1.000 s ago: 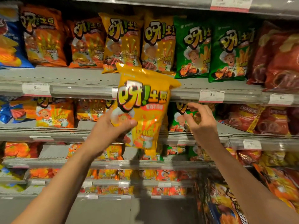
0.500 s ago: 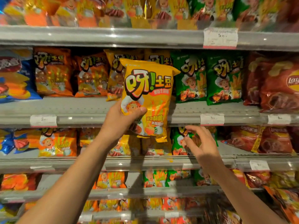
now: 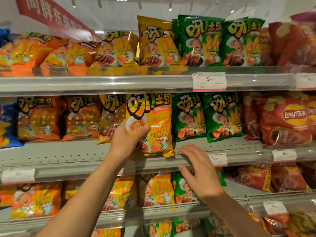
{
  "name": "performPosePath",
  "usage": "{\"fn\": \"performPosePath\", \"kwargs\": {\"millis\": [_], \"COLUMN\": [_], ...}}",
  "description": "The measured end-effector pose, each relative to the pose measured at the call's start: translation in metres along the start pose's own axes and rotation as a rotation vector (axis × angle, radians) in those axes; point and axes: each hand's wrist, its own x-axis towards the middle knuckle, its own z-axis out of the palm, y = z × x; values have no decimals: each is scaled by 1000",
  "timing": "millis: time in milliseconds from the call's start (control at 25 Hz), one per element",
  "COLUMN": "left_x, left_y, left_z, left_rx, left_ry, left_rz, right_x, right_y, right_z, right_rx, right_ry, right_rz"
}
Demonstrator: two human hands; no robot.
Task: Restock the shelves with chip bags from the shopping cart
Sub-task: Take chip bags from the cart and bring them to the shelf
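Store shelves packed with snack bags fill the view, and the middle shelf [image 3: 68, 154] with its grey perforated deck serves as the landmark. The left hand [image 3: 127, 141] grips a yellow chip bag [image 3: 151, 124] by its lower left corner, thumb pressed across the front and the other fingers hidden behind it. The bag stands upright at the front of the middle shelf, its bottom edge touching or just above the deck; which one cannot be told. Directly behind it on the left stands another yellow bag [image 3: 111, 117], and two green bags [image 3: 205, 117] stand just beside it on the right. Orange bags [image 3: 56, 117] line the shelf farther left, red bags [image 3: 283, 120] farther right. The right hand [image 3: 200, 170] hovers in front of the shelf's front rail, below and right of the held bag, fingers spread and holding nothing. A white price tag [image 3: 219, 159] is clipped to the rail beside that hand.
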Motion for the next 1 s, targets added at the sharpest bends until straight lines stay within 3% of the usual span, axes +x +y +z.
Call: {"fn": "performPosePath", "kwargs": {"millis": [200,360,520,600,720,760,840,1000], "left_x": [14,22,26,14,-28,-48,-98,-199], "left_y": [-11,-28,-32,-37,-50,-63,-99,-184], "left_z": [6,9,13,15,22,26,36,47], "left_rx": [21,35,177,408,639,641,597,550], "left_ry": [-8,-57,-32,144,329,317,182,-143], "left_rz": [-20,-246,-336,-121,387,501,571,247], "right_x": [6,4,-3,-5,1,3,2,-33], "right_y": [8,15,12,11,11,12,17,39], "right_z": [17,21,24,25,30,32,37,54], "right_rx": [-228,-196,-175,-204,-297,-321,-338,-253], "right_ry": [-123,-69,25,57,22,24,61,255], "right_rz": [-58,-95,-149,-152,-105,-111,-176,-233]}}
